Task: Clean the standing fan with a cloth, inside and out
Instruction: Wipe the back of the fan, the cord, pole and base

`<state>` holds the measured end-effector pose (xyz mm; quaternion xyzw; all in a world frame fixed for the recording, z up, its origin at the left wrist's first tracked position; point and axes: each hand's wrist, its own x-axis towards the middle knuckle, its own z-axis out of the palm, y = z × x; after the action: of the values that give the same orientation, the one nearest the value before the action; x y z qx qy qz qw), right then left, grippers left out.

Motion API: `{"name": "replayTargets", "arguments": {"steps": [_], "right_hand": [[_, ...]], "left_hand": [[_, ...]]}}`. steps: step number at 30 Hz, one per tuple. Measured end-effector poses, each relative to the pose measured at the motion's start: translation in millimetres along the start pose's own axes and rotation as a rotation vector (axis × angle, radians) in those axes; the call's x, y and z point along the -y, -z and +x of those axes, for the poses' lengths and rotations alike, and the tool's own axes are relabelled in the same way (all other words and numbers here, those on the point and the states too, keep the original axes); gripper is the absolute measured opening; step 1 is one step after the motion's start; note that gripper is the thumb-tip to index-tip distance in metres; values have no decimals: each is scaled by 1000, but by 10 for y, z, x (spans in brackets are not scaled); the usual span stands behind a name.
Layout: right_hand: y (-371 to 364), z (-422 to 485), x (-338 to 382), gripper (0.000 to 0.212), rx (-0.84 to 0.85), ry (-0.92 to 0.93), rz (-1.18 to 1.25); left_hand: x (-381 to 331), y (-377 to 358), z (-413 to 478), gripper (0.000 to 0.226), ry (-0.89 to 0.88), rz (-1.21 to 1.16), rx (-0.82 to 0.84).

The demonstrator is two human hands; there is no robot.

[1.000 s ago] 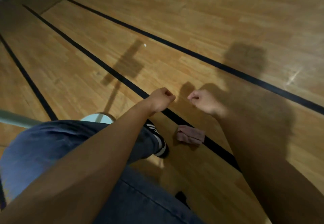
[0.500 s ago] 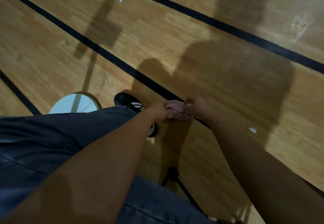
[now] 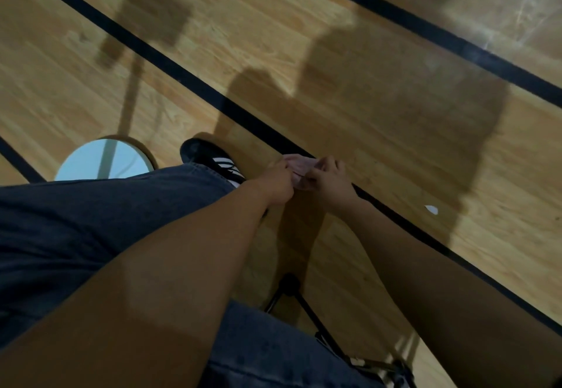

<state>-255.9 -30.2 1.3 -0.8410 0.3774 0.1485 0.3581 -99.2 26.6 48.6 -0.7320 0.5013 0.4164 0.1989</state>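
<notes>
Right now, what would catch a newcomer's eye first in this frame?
Both hands meet at centre: the left hand and right hand grip a pink cloth low over the wooden floor. Left of them sits a black striped shoe, and further left a pale round fan base.

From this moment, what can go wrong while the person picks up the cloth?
1. Both hands, left hand and right hand, pinch only the edges of the pink cloth, so it may slip back onto the floor.
2. The black tripod legs stand near the feet; stepping back may catch them.
</notes>
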Motion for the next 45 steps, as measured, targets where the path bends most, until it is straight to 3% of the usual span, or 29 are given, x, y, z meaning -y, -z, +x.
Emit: {"name": "replayTargets", "arguments": {"steps": [10,15,25,27,31,36,41,45], "right_hand": [[-75,-119,49,31,12,43,-97],[-84,-200,-1,40,-68,70,-135],[-163,-251,-60,33,-138,163,-172],[-172,-210,-16,42,-130,172,-204],[-213,-97,75,89,49,130,-360],[-230,8,157,58,-27,82,-372],[-188,117,193,50,-88,78,-409],[-114,173,247,41,-89,26,-273]], "left_hand": [[23,-52,-21,53,-5,58,61],[37,-43,-113,45,-39,69,19],[14,-112,-172,50,0,99,66],[17,-95,-156,52,4,71,61],[35,-5,-228,38,-23,-101,30],[66,65,-353,33,83,-145,46],[60,192,-532,37,118,-257,-5],[162,277,-676,34,127,-362,-14]]}}
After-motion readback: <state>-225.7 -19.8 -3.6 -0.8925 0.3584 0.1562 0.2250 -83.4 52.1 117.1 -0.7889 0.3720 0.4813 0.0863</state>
